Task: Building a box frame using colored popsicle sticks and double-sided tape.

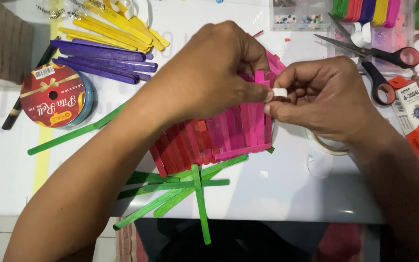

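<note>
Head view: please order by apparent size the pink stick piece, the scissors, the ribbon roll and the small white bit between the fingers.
1. Pink stick piece
2. Scissors and ribbon roll: look alike, so not ranked
3. White bit, clearly smallest

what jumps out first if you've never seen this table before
The pink and red craft-stick panel at the centre grabs the eye, with the left hand pressed over its top and the right hand pinching a small white piece at its upper edge. Green sticks fan out beneath it at the table's near edge. Behind, at upper left, lie purple sticks and yellow sticks; black scissors with red-lined handles sit at upper right.
</note>
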